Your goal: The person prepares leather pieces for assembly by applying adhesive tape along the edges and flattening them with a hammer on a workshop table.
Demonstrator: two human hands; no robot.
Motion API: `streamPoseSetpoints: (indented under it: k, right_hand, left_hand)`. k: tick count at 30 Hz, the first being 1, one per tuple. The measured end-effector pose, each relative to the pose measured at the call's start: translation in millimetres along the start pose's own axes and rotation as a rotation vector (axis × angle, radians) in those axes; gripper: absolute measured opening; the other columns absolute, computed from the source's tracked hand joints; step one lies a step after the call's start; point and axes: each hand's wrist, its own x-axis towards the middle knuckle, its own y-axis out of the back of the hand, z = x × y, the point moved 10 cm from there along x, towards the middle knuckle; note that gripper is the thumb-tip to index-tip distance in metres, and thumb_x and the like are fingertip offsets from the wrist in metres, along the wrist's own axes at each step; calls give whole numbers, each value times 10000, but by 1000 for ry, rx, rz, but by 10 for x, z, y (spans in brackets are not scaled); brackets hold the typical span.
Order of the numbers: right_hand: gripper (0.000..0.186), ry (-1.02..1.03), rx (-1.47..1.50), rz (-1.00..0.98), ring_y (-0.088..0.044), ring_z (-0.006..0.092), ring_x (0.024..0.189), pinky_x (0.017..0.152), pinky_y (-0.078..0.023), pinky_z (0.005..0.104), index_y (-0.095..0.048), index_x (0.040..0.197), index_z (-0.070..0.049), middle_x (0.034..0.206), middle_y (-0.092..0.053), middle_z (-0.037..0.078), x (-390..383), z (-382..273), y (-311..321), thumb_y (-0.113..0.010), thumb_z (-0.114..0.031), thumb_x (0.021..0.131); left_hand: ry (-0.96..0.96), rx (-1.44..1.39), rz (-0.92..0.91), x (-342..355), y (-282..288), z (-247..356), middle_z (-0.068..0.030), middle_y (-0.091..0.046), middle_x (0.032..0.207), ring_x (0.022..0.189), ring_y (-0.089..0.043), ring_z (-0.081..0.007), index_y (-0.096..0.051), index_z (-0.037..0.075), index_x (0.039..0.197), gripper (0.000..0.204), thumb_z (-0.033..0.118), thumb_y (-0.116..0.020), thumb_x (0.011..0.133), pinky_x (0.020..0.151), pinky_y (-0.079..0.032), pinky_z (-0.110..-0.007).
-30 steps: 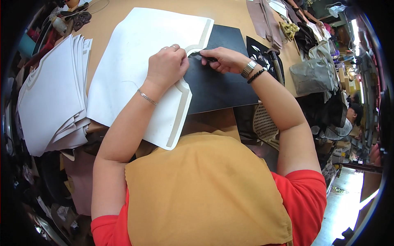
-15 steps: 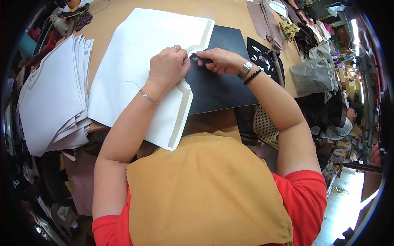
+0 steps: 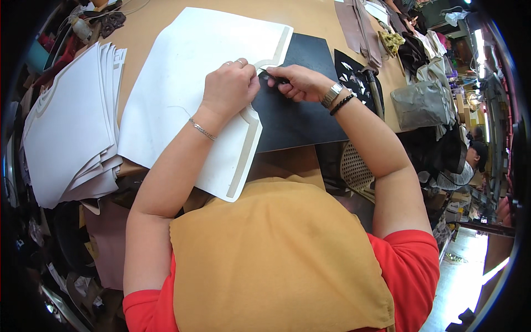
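Observation:
A large white leather-like panel lies on the table, a grey strip running along its notched right edge. At the curved notch my left hand pinches the panel's edge, fingers closed. Just right of it, my right hand is wrapped round a small dark-handled tool, whose tip meets the panel's edge. The tool's working end is too small and partly hidden to tell its exact kind. Beneath both hands lies a black board, partly covered by the panel.
A stack of white panels hangs over the table's left edge. To the right are a black piece with small white scraps, a hammer-like tool, brown strips and a grey bag. Another person is at far right.
Both hands stay at the notch with the same grip and have shifted only very slightly. The panel's right edge sits a touch further right.

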Motion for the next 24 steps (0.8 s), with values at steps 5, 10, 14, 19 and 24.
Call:
streamPoseSetpoints:
  k: [5,10,14,19,24]
  right_hand:
    - [406,46,-41,-9,-246,16,479,410,-161,204,-598,995,-122,624,-351,-103,-4,4,24,-527,-512,1082]
    - [405,25,1,-17,-245,17,480,409,-160,202,-601,1004,-115,632,-361,-99,-69,42,21,-526,-505,1084]
    - [413,1,7,4,-247,16,481,410,-160,200,-607,1004,-106,640,-369,-97,-46,5,-15,-537,-506,1078]
    - [415,17,-11,-10,-250,15,483,415,-166,203,-611,996,-106,642,-368,-100,-1,1,-21,-544,-508,1075]
    - [398,50,15,19,-250,18,488,427,-170,214,-621,998,-117,647,-370,-106,-121,115,105,-553,-503,1073]
  left_hand:
    - [-6,-11,-9,-3,-10,4,-24,-683,844,796,-703,-229,-713,121,784,136,208,-697,887,675,-582,-381]
    - [0,9,-13,-8,-20,-6,-18,-681,842,805,-702,-223,-717,124,792,130,210,-698,889,675,-583,-379]
    - [7,8,-16,-2,-23,-8,-13,-681,842,814,-703,-219,-720,128,796,129,214,-700,889,676,-584,-378]
    - [3,6,-31,9,-33,14,-13,-685,845,812,-704,-222,-727,133,801,122,214,-701,889,675,-583,-379]
    - [18,12,-58,16,-29,-25,-21,-701,879,799,-708,-230,-737,125,830,120,219,-702,897,711,-586,-383]
